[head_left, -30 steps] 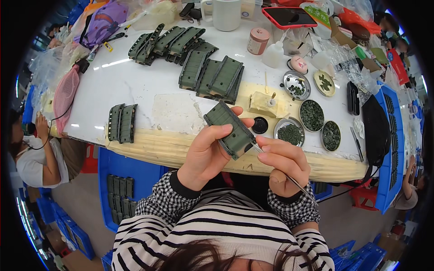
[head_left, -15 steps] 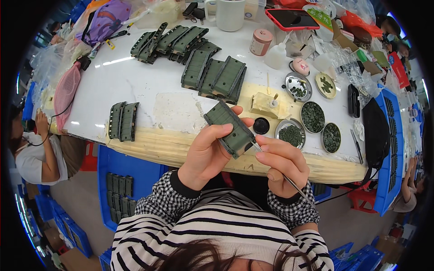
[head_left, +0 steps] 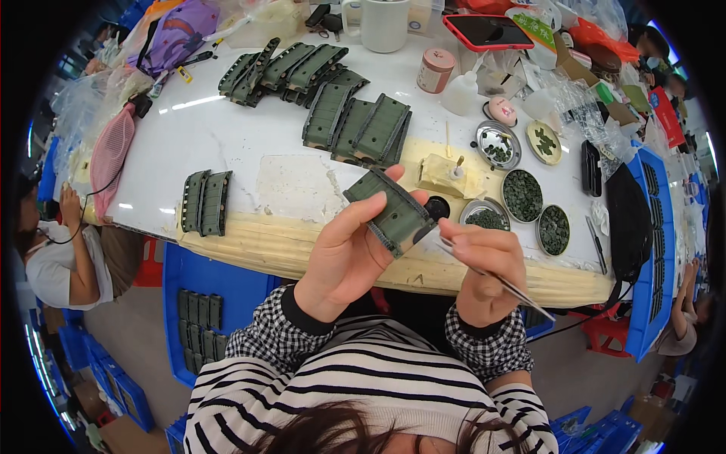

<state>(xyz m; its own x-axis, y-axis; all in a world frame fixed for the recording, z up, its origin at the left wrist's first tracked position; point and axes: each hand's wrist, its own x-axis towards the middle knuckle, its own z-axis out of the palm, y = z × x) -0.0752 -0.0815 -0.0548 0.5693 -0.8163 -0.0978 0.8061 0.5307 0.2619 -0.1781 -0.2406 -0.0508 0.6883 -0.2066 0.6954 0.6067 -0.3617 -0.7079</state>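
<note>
A dark green, curved model piece [head_left: 395,215] with ridged edges sits in my left hand [head_left: 340,257], the thumb on its upper face and the fingers behind it. My right hand [head_left: 490,268] is closed round metal tweezers [head_left: 522,295], which slant down to the right across the palm. The fingertips of this hand are close to the lower right corner of the piece. Whether they touch it, or hold a tiny part, I cannot make out. Just beyond lies a small black round cap [head_left: 436,207], partly hidden by the hands.
Stacked green pieces [head_left: 355,125] lie at the back, with two more [head_left: 206,203] at the left. Dishes of tiny green parts [head_left: 522,195] stand at the right, near a yellowish block [head_left: 446,175]. A white mug [head_left: 384,26] and a phone [head_left: 488,32] stand farther back.
My right hand has shifted slightly right, and the tweezers have come away from the piece's edge and turned in the fingers. The piece in my left hand has turned a little.
</note>
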